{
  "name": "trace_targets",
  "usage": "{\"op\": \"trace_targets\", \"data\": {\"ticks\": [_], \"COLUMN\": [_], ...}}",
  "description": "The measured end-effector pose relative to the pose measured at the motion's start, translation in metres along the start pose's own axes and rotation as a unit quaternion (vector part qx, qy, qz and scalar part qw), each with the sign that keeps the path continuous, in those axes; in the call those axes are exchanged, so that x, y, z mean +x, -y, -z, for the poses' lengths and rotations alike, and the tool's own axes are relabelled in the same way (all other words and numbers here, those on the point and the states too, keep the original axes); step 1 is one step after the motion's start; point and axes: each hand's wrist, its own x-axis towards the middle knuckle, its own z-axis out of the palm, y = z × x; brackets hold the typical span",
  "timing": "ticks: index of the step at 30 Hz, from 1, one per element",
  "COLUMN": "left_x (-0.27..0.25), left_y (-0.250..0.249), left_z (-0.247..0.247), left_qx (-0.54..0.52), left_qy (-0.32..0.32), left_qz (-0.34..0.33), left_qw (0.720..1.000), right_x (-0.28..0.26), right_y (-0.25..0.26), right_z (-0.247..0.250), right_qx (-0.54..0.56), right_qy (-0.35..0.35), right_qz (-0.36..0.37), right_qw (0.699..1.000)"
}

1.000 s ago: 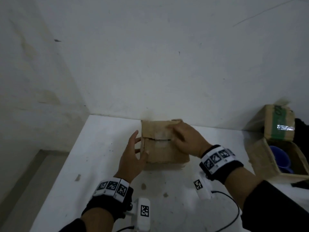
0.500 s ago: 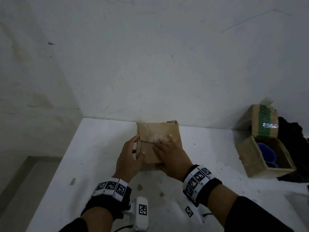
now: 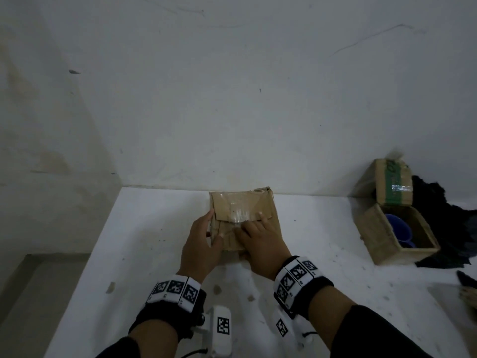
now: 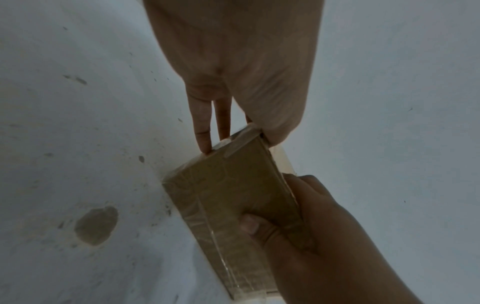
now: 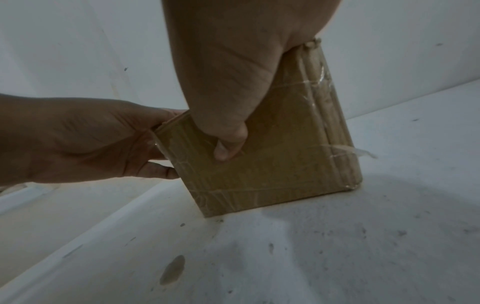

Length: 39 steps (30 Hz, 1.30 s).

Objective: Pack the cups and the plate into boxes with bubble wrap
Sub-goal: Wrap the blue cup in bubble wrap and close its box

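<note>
A closed brown cardboard box (image 3: 245,205) with clear tape (image 3: 237,215) across its flaps stands on the white table near the back wall. My left hand (image 3: 215,223) grips its left side, thumb on top and fingers (image 4: 205,133) straight down the side wall. My right hand (image 3: 255,233) holds the near top edge, with its fingers laid over the taped seam and its thumb (image 5: 226,148) pressed on the front face. A second box (image 3: 379,236) stands open at the right with a blue cup (image 3: 398,227) inside. No plate or bubble wrap shows.
The white table (image 3: 154,241) is spotted with stains and ends at a drop on the left. The wall runs right behind the box. A black cloth (image 3: 444,215) lies behind and beside the open box (image 3: 379,236).
My right hand has slid from the far part of the box top back to the near edge, over the tape. My left hand stays on the left side.
</note>
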Motion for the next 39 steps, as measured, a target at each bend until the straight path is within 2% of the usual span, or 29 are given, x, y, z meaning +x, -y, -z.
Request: {"op": "trace_targets", "data": {"ticks": [4, 7, 12, 15, 18, 21, 24, 28, 30, 34, 39], "left_x": [-0.002, -0.003, -0.017, -0.040, -0.070, -0.107, -0.145, -0.189, -0.209, -0.252, -0.293], "left_y": [-0.004, -0.012, -0.041, -0.068, -0.103, -0.142, -0.183, -0.225, -0.240, -0.275, -0.328], "left_z": [-0.001, 0.001, 0.001, -0.014, -0.047, -0.092, -0.138, -0.207, -0.239, -0.295, -0.366], "left_qx": [0.026, 0.064, 0.201, 0.241, 0.212, 0.174, 0.171, 0.196, 0.181, 0.111, 0.081], "left_qy": [0.011, 0.026, 0.008, 0.008, 0.014, 0.074, 0.129, 0.185, 0.204, 0.235, 0.265], "left_qz": [0.016, 0.037, 0.016, -0.040, -0.102, -0.144, -0.213, -0.243, -0.238, -0.260, -0.277], "left_qw": [0.999, 0.997, 0.979, 0.970, 0.972, 0.971, 0.953, 0.932, 0.932, 0.930, 0.920], "right_x": [-0.005, -0.021, -0.072, -0.113, -0.164, -0.223, -0.287, -0.370, -0.407, -0.481, -0.569], "right_y": [0.004, 0.001, -0.012, -0.022, -0.038, -0.057, -0.078, -0.112, -0.131, -0.166, -0.209], "right_z": [0.012, 0.023, 0.037, 0.052, 0.066, 0.079, 0.094, 0.111, 0.119, 0.128, 0.110], "right_qx": [0.033, 0.067, 0.127, 0.168, 0.198, 0.227, 0.241, 0.199, 0.212, 0.289, 0.267], "right_qy": [0.064, 0.081, 0.034, 0.017, 0.001, -0.011, -0.015, 0.012, 0.010, -0.045, -0.104], "right_qz": [-0.031, -0.034, -0.052, -0.104, -0.147, -0.186, -0.231, -0.258, -0.259, -0.287, -0.355], "right_qw": [0.997, 0.994, 0.990, 0.980, 0.969, 0.956, 0.942, 0.946, 0.942, 0.912, 0.890]}}
